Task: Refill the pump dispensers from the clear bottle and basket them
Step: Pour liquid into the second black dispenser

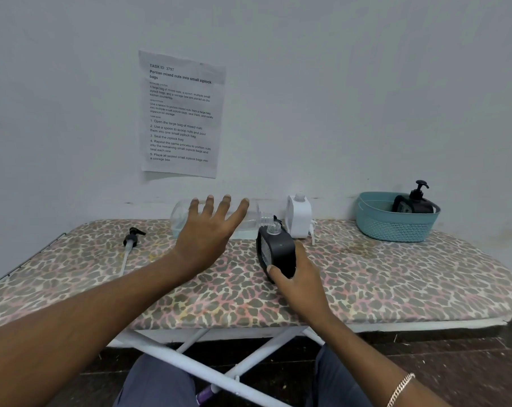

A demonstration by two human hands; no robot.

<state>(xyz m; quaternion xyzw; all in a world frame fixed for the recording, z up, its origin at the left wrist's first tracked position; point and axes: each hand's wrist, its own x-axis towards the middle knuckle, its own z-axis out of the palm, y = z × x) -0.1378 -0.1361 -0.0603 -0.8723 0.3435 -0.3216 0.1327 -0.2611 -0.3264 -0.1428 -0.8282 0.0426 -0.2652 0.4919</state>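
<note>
Black pump head (133,237): lies off on the counter (366,274), leaving a neck open for filling
Left hand (210,230): fingers spread straight across the clear bottle (179,218), which tips towards that neck; thumb hidden
Right hand (301,277): grips the black dispenser (278,251), steadying it
Basket (395,230): holds one capped dispenser (413,202), partly hidden

Board (395,283), far centre: clear bottle (180,218) on its side, neck pointing right, meeting the mouth of the uncapped dispenser (278,251), which stands nearer. Second dispenser (298,215) just right, by the wall. Loose pump (132,237) lies left. Basket (395,229) far right, third dispenser (413,203) in it.
</note>
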